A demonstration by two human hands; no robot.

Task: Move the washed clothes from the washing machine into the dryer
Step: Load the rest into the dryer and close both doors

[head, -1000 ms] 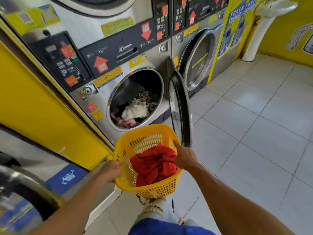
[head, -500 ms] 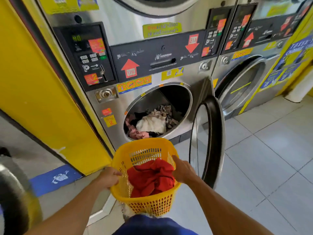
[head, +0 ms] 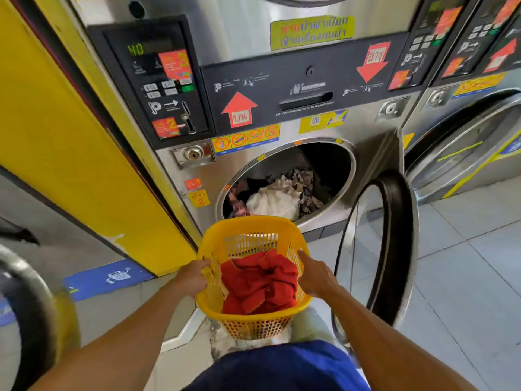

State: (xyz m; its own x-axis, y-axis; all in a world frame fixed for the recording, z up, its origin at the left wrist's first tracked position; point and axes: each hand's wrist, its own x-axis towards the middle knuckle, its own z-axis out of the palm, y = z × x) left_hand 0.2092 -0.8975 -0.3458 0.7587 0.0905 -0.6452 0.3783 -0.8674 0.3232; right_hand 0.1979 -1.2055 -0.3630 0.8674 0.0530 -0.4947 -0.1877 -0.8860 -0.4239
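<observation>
A yellow plastic basket (head: 248, 231) is held in front of me, with a red garment (head: 260, 280) bunched inside it. My left hand (head: 193, 277) grips the basket's left rim and my right hand (head: 317, 276) grips its right rim. Just beyond the basket stands the steel dryer (head: 363, 148) with its round opening uncovered. White, pink and patterned clothes (head: 275, 197) lie in the drum. The dryer's round door (head: 383, 249) hangs open to the right of the basket.
A yellow wall panel (head: 64, 153) runs along the left. Another machine's dark door rim (head: 25, 311) shows at the far left. A second steel machine (head: 465, 142) with its door closed stands on the right. Grey floor tiles (head: 465, 272) spread right of the open door.
The view has closed in on the dryer and turned to face it squarely. The basket, held in both hands, is now nearer the drum opening.
</observation>
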